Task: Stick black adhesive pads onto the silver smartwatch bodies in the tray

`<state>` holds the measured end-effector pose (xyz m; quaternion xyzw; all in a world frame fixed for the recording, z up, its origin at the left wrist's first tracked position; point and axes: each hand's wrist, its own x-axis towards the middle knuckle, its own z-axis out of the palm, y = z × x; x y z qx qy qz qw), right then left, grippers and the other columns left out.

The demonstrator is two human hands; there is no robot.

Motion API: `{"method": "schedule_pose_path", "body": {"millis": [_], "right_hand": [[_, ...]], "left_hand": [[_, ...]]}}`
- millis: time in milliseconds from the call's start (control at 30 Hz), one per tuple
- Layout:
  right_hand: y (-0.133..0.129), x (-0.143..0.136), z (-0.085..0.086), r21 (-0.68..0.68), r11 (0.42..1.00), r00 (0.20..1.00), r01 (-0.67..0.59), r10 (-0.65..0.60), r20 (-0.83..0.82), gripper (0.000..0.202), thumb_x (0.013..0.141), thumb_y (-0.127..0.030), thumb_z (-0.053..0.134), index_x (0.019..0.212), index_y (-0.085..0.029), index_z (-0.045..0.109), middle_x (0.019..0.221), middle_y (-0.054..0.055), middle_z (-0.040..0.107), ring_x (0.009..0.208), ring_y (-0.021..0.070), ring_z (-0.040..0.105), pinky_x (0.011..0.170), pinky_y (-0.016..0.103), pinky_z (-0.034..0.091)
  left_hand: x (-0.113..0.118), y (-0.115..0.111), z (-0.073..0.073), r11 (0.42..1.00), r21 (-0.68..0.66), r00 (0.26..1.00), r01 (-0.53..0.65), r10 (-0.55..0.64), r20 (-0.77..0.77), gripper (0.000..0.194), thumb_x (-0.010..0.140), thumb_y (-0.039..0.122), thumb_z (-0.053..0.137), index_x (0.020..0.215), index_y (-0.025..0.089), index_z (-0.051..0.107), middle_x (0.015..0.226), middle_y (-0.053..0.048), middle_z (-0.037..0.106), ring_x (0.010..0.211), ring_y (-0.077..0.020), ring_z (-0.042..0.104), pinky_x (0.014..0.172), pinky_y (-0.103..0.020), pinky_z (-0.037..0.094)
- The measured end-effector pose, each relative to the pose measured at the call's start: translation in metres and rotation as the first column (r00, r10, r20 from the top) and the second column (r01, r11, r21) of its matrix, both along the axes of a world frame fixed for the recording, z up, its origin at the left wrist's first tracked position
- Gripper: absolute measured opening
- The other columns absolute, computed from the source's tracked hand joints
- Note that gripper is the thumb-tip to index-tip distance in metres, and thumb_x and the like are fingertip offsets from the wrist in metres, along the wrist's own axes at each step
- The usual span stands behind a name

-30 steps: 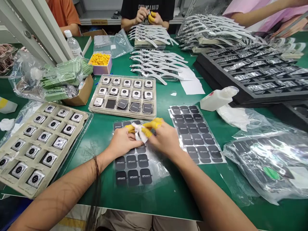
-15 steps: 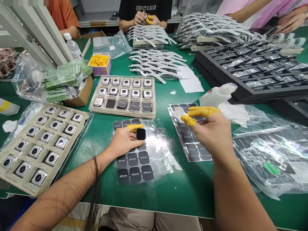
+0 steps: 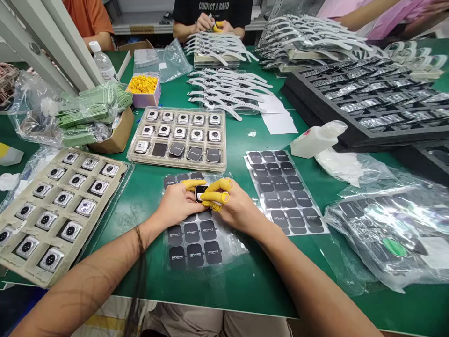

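Head view. Watch case, one, dark-faced: grasped in the left hand, above a label sheet on the green counter. Right hand, in yellow finger cots: fingers bent over the case's right edge; whether they grip, cannot tell. Watch tray: just beyond. Second sheet of black labels: at right. White squeeze bottle: behind that.

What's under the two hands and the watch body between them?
Beneath the left hand, right hand and watch body lies a label sheet; its dark HiFuture labels show above and below the hands. The sheet's middle is mostly hidden, so labels there can't be counted.
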<state>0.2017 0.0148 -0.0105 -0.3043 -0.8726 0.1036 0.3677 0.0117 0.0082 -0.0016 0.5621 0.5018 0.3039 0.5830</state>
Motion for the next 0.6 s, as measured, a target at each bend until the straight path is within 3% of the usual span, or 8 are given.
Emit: {"method": "schedule_pose_path", "body": {"millis": [100, 200, 333, 467, 600], "right_hand": [[0.0034, 0.0031, 0.0014, -0.038, 0.995, 0.992, 0.091, -0.094, -0.085, 0.012, 0.094, -0.021, 0.06, 0.101, -0.026, 0.068, 0.092, 0.004, 0.066, 0.084, 0.0183, 0.059, 0.075, 0.036, 0.047], [0.0021, 0.0034, 0.0042, -0.106, 0.977, 0.971, 0.185, -0.198, -0.136, 0.006, 0.092, -0.025, 0.064, 0.097, -0.025, 0.069, 0.085, 0.003, 0.069, 0.078, 0.0181, 0.06, 0.073, 0.036, 0.048], [-0.0032, -0.0002, 0.0021, -0.055, 0.988, 0.981, 0.143, -0.149, -0.126, 0.008, 0.091, -0.022, 0.063, 0.096, -0.025, 0.069, 0.084, 0.004, 0.068, 0.077, 0.0196, 0.06, 0.073, 0.038, 0.048], [-0.0034, -0.0027, -0.0029, -0.007, 0.973, 0.966, 0.233, -0.232, -0.114, 0.01, 0.092, -0.02, 0.06, 0.098, -0.023, 0.068, 0.086, 0.007, 0.068, 0.08, 0.0213, 0.058, 0.073, 0.039, 0.048], [-0.003, -0.0022, -0.004, 0.028, 0.985, 0.982, 0.169, -0.166, -0.088, 0.008, 0.092, -0.02, 0.061, 0.096, -0.022, 0.067, 0.084, 0.006, 0.067, 0.076, 0.0204, 0.057, 0.069, 0.037, 0.047]], "left_hand": [[-0.0003, 0.0001, 0.0023, 1.0, 0.013, 1.0, 0.018, -0.018, -0.017, 0.06, 0.065, 0.019, 0.081, 0.123, 0.015, 0.066, 0.077, -0.003, 0.076, 0.07, -0.0185, 0.072, 0.06, -0.024, 0.054], [0.0004, -0.0002, 0.0026, 0.999, -0.026, 0.999, -0.037, 0.037, 0.008, 0.063, 0.065, 0.023, 0.083, 0.124, 0.015, 0.064, 0.076, -0.004, 0.076, 0.07, -0.0199, 0.073, 0.06, -0.025, 0.055], [0.0013, -0.0004, -0.0002, 1.0, -0.018, 0.996, -0.02, 0.021, 0.087, 0.059, 0.063, 0.016, 0.081, 0.12, 0.016, 0.067, 0.089, -0.006, 0.077, 0.08, -0.0209, 0.075, 0.071, -0.027, 0.058], [0.0016, -0.0004, -0.0018, 0.999, -0.035, 0.997, -0.04, 0.042, 0.067, 0.061, 0.063, 0.018, 0.082, 0.122, 0.014, 0.065, 0.083, -0.006, 0.077, 0.077, -0.021, 0.074, 0.068, -0.027, 0.058], [0.002, -0.0008, -0.0016, 1.0, 0.009, 0.999, -0.011, 0.011, 0.031, 0.058, 0.062, 0.012, 0.08, 0.119, 0.015, 0.068, 0.088, -0.006, 0.077, 0.08, -0.0206, 0.074, 0.07, -0.026, 0.057]]}}
